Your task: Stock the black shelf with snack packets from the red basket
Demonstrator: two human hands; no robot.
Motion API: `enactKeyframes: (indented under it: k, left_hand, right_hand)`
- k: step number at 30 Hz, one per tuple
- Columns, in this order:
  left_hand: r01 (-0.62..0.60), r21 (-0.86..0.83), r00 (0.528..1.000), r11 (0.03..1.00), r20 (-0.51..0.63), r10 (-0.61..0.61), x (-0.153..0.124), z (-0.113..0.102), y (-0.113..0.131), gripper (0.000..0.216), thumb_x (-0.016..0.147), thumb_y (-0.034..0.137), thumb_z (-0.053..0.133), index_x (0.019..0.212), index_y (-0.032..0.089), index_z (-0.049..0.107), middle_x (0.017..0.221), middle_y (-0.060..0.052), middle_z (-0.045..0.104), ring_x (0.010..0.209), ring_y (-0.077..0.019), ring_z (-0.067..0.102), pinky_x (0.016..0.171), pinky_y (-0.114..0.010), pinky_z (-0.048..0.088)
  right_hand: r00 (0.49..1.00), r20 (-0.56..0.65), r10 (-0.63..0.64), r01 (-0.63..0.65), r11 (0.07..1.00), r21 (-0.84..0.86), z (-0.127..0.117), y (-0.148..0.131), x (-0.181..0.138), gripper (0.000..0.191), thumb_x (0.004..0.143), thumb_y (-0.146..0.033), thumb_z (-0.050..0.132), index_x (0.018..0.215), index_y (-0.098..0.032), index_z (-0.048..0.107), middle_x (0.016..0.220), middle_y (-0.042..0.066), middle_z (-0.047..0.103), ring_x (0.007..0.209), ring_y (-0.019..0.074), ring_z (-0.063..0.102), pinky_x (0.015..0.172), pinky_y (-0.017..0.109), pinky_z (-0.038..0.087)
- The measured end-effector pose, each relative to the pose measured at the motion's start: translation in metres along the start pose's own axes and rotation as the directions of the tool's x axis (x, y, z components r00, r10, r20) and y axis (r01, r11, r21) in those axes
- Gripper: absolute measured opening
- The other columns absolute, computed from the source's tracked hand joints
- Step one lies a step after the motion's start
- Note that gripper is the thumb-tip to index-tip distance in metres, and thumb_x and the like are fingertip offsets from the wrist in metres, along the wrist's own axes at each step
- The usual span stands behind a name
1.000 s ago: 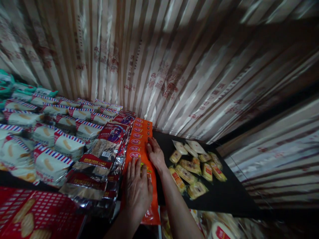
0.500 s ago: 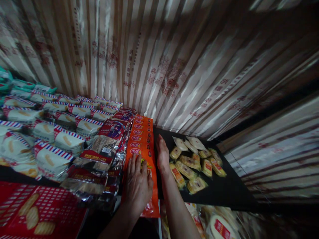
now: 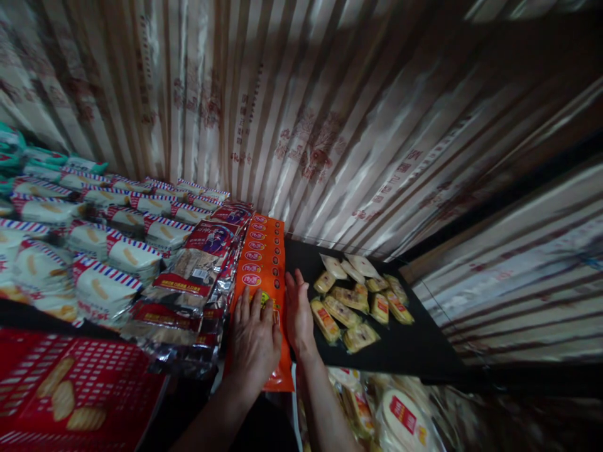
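My left hand (image 3: 253, 339) lies flat, fingers spread, on the near end of a long orange snack packet (image 3: 262, 270) on the dark shelf. My right hand (image 3: 298, 314) stands on its edge against the packet's right side, fingers straight and together, holding nothing. Left of the packet sits a stack of shiny red and silver packets (image 3: 198, 276). To the right lie several small yellow wrapped snacks (image 3: 358, 301) on the black shelf (image 3: 414, 345).
White packets with red and blue striped edges (image 3: 108, 276) fill the shelf at left, green ones (image 3: 14, 157) behind them. A red biscuit pack (image 3: 70, 395) lies at lower left. More snack packets (image 3: 396, 414) fill the level below. Striped fabric hangs behind.
My right hand has slid off the top of the orange packet to its right edge and drawn back toward me. My left hand has stayed flat on the packet.
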State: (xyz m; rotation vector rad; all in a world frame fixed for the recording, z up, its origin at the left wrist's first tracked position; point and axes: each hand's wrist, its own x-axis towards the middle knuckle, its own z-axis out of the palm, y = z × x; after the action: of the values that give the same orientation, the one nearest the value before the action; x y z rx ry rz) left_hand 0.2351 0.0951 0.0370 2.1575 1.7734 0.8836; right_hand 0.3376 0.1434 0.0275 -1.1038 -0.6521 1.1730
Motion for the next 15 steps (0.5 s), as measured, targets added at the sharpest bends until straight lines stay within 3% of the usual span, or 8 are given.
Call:
enactKeyframes:
  k: [5, 15]
  left_hand:
    - [-0.008, -0.016, 0.999, 1.000, -0.038, 0.008, 0.0003, 0.0041, -0.0002, 0.036, 0.081, 0.023, 0.050, 0.115, 0.015, 0.062, 0.133, -0.011, 0.052, 0.133, -0.0329, 0.031, 0.108, -0.052, 0.032]
    - [-0.004, -0.026, 0.998, 1.000, -0.069, 0.002, 0.0034, 0.0020, 0.0027, 0.036, 0.080, 0.021, 0.050, 0.113, 0.014, 0.062, 0.128, -0.013, 0.055, 0.130, -0.0329, 0.036, 0.107, -0.053, 0.034]
  right_hand:
    - [0.999, -0.005, -0.038, 0.038, 0.999, 0.032, -0.0012, -0.0040, 0.0004, 0.074, 0.082, -0.067, 0.040, 0.143, -0.027, 0.025, 0.143, 0.007, 0.041, 0.133, 0.0179, 0.034, 0.113, 0.040, 0.019]
    - [0.998, 0.057, -0.041, 0.040, 0.999, 0.014, -0.0022, 0.0022, 0.0040, 0.074, 0.084, -0.064, 0.039, 0.145, -0.029, 0.017, 0.142, 0.007, 0.043, 0.130, 0.0200, 0.040, 0.109, 0.044, 0.027]
